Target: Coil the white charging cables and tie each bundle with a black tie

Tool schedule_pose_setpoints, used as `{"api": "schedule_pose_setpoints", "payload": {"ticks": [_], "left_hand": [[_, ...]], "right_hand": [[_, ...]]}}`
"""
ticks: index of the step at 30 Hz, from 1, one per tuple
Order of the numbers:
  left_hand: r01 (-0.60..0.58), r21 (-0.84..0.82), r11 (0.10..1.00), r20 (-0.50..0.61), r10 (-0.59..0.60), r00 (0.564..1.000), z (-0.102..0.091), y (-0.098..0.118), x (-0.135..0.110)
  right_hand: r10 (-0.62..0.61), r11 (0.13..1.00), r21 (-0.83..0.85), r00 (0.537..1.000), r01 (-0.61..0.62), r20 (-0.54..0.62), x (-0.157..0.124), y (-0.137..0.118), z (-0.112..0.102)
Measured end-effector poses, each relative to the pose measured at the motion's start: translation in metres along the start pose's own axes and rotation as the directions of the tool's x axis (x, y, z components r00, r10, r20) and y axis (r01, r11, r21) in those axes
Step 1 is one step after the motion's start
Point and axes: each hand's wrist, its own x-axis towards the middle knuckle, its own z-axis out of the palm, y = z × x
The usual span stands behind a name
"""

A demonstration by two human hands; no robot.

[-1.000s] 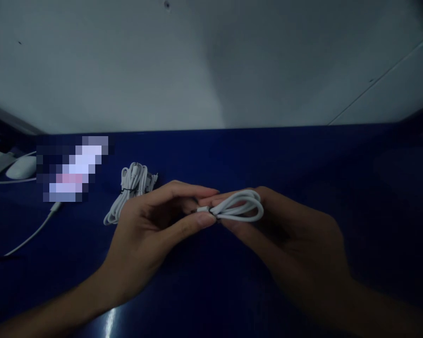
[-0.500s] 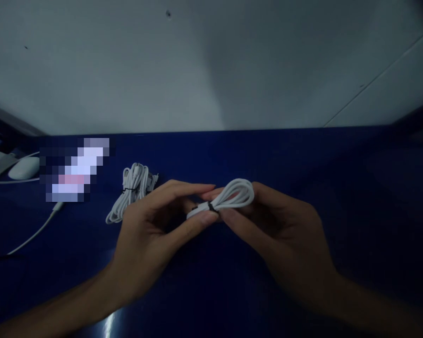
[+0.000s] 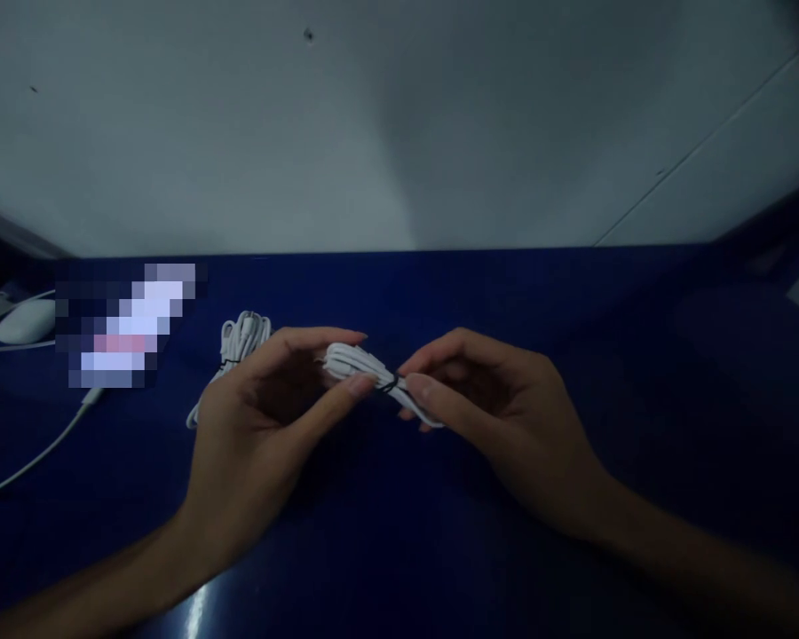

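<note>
A small coiled white cable (image 3: 359, 364) bound by a black tie is held between both my hands above a dark blue table (image 3: 399, 532). My left hand (image 3: 266, 426) pinches the coil's left end between thumb and fingers. My right hand (image 3: 499, 408) pinches the right end near the tie, and a short piece of cable sticks out under its thumb. A second bundled white cable (image 3: 230, 355) lies on the table just behind my left hand, partly hidden by it.
A white mouse (image 3: 23, 321) and a blurred-out object (image 3: 126, 324) sit at the far left, with a thin white cord (image 3: 46, 444) trailing toward the front. A pale wall (image 3: 399, 133) rises behind the table.
The coil has turned over: its loop, first in my right hand on the right, now points left into my left hand. Both hands shifted slightly left.
</note>
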Motion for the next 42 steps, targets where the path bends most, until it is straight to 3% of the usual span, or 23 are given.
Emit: {"api": "schedule_pose_setpoints", "payload": {"ticks": [4,7,10,15,20,24,28,31,37,42], "left_hand": [[0.053,-0.056,0.997,-0.018,-0.054,0.998,-0.002,-0.002,0.005],[0.121,-0.081,0.989,0.063,-0.116,0.991,-0.001,-0.003,0.008],[0.148,-0.064,0.987,0.152,-0.137,0.979,0.000,-0.003,0.007],[0.144,-0.005,0.990,0.180,-0.141,0.973,-0.001,-0.005,0.003],[0.174,0.002,0.985,0.170,-0.172,0.970,-0.002,-0.010,0.000],[0.181,0.038,0.983,0.176,-0.184,0.967,0.000,-0.010,0.001],[0.194,0.055,0.979,0.197,-0.201,0.960,0.000,-0.010,0.001],[0.167,0.086,0.982,0.210,-0.182,0.961,-0.001,-0.009,0.000],[0.135,0.163,0.977,0.259,-0.175,0.950,0.002,-0.003,-0.008],[0.111,0.185,0.976,0.270,-0.159,0.950,0.001,-0.005,-0.008]], "right_hand": [[0.115,0.993,-0.016,0.980,-0.114,0.163,-0.001,0.001,0.002],[0.163,0.986,-0.069,0.952,-0.150,0.258,-0.002,0.001,0.002],[0.191,0.981,-0.051,0.939,-0.185,0.286,-0.001,0.001,0.002],[0.223,0.971,0.013,0.927,-0.237,0.302,0.000,0.003,0.001],[0.193,0.980,-0.004,0.955,-0.197,0.225,0.005,0.001,-0.004],[0.220,0.973,-0.096,0.971,-0.212,0.089,0.014,-0.008,-0.017],[0.304,0.947,-0.102,0.953,-0.304,-0.019,0.023,-0.011,-0.034],[0.296,0.934,-0.190,0.953,-0.302,-0.060,0.026,-0.011,-0.043],[0.223,0.792,-0.548,0.963,-0.270,-0.153,0.026,-0.010,-0.049],[0.151,0.675,-0.693,0.966,-0.255,-0.209,0.030,-0.004,-0.055]]}}
